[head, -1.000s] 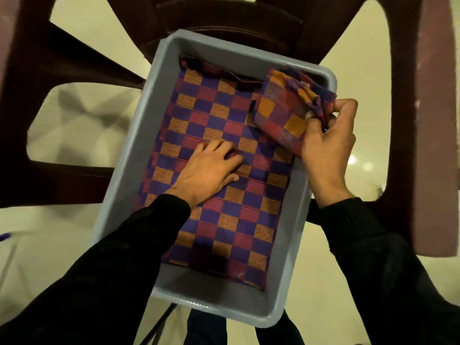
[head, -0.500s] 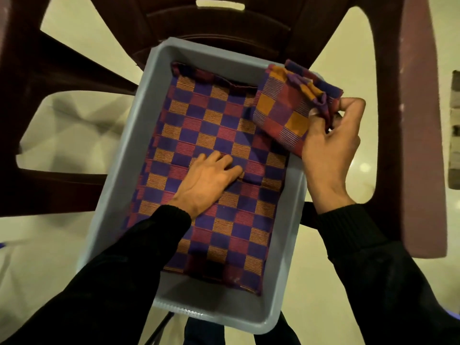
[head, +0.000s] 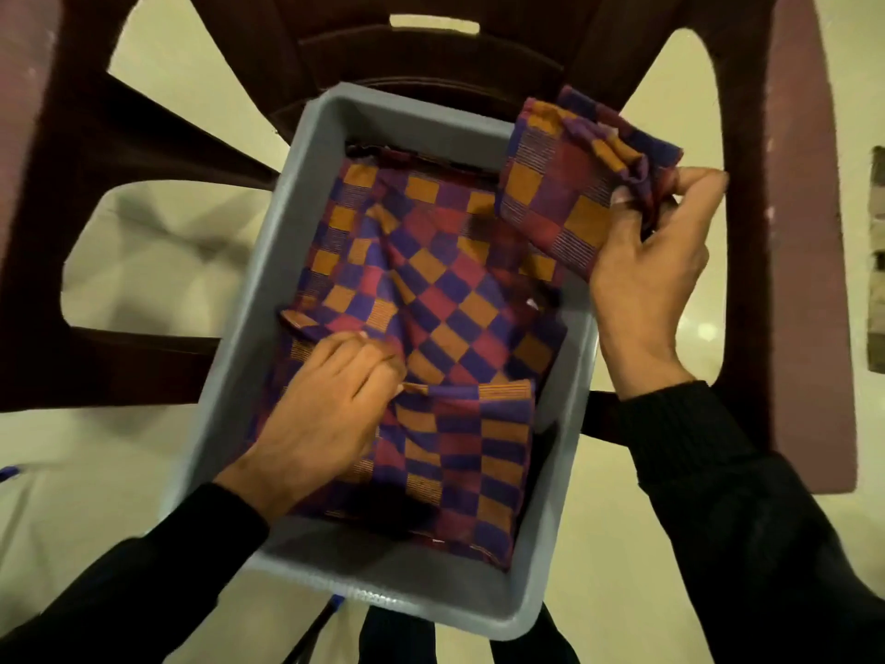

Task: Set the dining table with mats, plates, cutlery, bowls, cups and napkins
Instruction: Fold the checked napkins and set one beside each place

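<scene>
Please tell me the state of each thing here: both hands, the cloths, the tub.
Left hand: grip pinching the cloth in the tub.
Right hand: grip holding a folded cloth.
Folded cloth: lifted over the tub's rim.
Cloth in the tub: rumpled, partly pulled up.
Grey tub: on a chair, holding cloths.

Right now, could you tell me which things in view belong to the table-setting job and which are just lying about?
Job:
- folded checked cloth, gripped by right hand
- checked cloths in tub, pinched by left hand
- grey tub

Just there:
- maroon plastic chair
</scene>
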